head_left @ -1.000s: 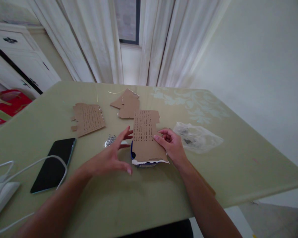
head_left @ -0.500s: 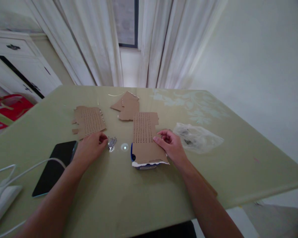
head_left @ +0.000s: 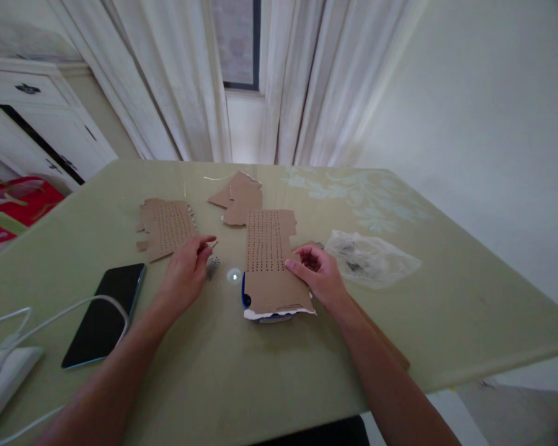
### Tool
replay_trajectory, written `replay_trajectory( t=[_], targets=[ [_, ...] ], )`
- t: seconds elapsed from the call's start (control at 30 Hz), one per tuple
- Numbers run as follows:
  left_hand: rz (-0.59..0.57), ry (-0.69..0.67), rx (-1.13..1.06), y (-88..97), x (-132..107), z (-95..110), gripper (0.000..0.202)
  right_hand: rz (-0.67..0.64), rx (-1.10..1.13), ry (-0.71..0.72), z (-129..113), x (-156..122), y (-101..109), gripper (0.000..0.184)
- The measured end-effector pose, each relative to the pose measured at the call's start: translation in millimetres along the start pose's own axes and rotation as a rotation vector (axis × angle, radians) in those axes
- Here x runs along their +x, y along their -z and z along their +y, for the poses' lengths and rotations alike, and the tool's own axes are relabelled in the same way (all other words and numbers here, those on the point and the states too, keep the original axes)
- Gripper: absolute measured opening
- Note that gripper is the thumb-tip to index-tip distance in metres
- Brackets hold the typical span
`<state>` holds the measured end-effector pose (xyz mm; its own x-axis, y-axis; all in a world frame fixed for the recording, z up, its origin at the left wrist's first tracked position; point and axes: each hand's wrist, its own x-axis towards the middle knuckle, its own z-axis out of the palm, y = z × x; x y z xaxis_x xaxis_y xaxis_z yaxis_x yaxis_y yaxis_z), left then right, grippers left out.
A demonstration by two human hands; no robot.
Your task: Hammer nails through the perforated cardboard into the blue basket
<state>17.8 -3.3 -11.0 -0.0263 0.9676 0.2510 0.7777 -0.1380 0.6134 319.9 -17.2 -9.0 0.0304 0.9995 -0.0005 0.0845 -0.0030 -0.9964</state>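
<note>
A strip of brown cardboard (head_left: 270, 260) punched with rows of small holes lies on a blue object (head_left: 244, 300) at the middle of the green table (head_left: 260, 371). My right hand (head_left: 318, 275) rests on the strip's right edge, thumb on the card, fingers curled. My left hand (head_left: 186, 272) is to the left, pinching a thin metal pin (head_left: 211, 246) between thumb and fingers. Right beside that hand lies a small bundle of metal pins (head_left: 212, 267).
A second perforated cardboard piece (head_left: 166, 227) lies at the left, plain cardboard scraps (head_left: 239, 197) further back. A clear plastic bag (head_left: 372, 257) sits at the right. A black phone (head_left: 105, 313), a white cable (head_left: 51, 319) and a white device (head_left: 0, 378) occupy the near left.
My left hand left the cardboard strip, went left to the bundle of pins, and now lifts one pinched pin. My right hand stayed on the strip.
</note>
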Motion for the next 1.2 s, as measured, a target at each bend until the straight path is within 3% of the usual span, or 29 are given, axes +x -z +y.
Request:
replay_trajectory(
  t=[0.13, 0.27, 0.57, 0.9, 1.2],
  targets=[
    [0.000, -0.010, -0.482, -11.7, -12, 24, 0.029, -0.002, 0.007, -0.026, 0, 1, -1, 0.048],
    [-0.004, -0.008, -0.634, -17.7, -23, 36, 0.025, -0.007, -0.005, -0.011, 0, 1, -1, 0.047],
    [-0.058, -0.048, -0.584, -16.7, -28, 31, 0.028, -0.011, -0.022, 0.005, 0, 1, -1, 0.048],
    [0.005, -0.153, -0.462, -7.4, -27, 44, 0.018, -0.030, -0.007, 0.007, 2, 1, 0, 0.047],
    [0.022, -0.239, -0.411, -4.6, -26, 43, 0.014, -0.038, -0.013, 0.008, 3, 0, 0, 0.049]
  ],
)
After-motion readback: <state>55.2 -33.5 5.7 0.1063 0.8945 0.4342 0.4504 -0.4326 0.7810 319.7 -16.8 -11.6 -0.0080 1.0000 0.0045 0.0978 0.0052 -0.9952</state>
